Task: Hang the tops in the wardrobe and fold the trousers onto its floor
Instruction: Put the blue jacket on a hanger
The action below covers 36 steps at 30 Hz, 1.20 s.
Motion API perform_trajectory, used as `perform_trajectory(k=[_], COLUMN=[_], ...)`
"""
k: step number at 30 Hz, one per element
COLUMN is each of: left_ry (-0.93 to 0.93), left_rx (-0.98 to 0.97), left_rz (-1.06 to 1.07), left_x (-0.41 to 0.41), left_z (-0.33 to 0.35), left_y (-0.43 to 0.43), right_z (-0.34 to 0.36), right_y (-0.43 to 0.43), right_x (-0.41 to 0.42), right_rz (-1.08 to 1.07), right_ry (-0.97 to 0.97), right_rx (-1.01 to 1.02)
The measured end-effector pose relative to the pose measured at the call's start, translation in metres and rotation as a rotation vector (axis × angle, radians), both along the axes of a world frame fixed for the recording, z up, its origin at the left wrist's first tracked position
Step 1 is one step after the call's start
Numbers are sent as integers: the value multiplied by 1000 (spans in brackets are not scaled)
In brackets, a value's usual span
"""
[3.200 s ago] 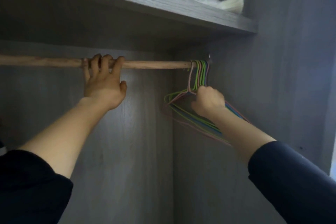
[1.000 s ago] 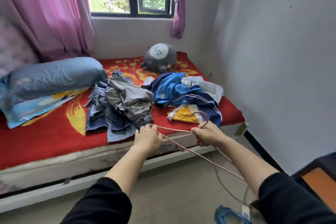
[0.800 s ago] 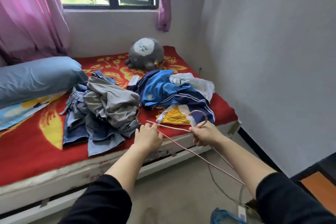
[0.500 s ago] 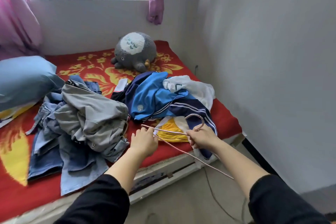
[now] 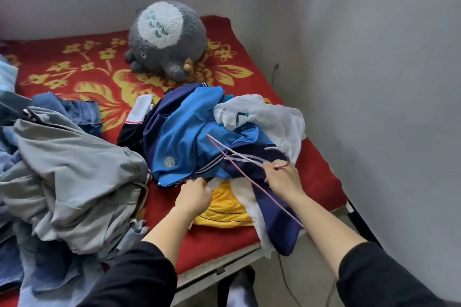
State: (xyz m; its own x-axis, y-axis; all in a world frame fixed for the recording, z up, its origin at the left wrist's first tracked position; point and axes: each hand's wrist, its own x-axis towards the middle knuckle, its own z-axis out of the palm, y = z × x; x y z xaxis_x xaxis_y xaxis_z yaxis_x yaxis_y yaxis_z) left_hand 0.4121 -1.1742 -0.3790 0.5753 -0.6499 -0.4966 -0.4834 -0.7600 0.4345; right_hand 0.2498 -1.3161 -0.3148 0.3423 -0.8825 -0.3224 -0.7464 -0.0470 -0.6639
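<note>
Bed (image 5: pixel 74 70) heaped with clothes. Right hand (image 5: pixel 283 180) fingers clamped on pink wire hanger (image 5: pixel 232 159) near hook: light, springy. Left hand (image 5: pixel 193 197) fingers curled at blue top (image 5: pixel 179 137) hem, grip unclear. Fabric looks soft, slippery; best taken at collar.

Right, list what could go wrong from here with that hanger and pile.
The blue top lies bunched with the white top and navy garment, which hangs off the bed; pulling with the left hand may drag them off. The hanger in the right hand lies across the pile and could snag.
</note>
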Motion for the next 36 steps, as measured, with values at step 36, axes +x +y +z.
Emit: perform_trajectory(k=[36], left_ry=[1044], left_rx=[-549], left_rz=[2164], left_x=[50], left_z=[-98], left_y=[-45], right_z=[-64], right_y=[-113], right_x=[192], right_rz=[660], right_ry=[-134], right_rx=[-192])
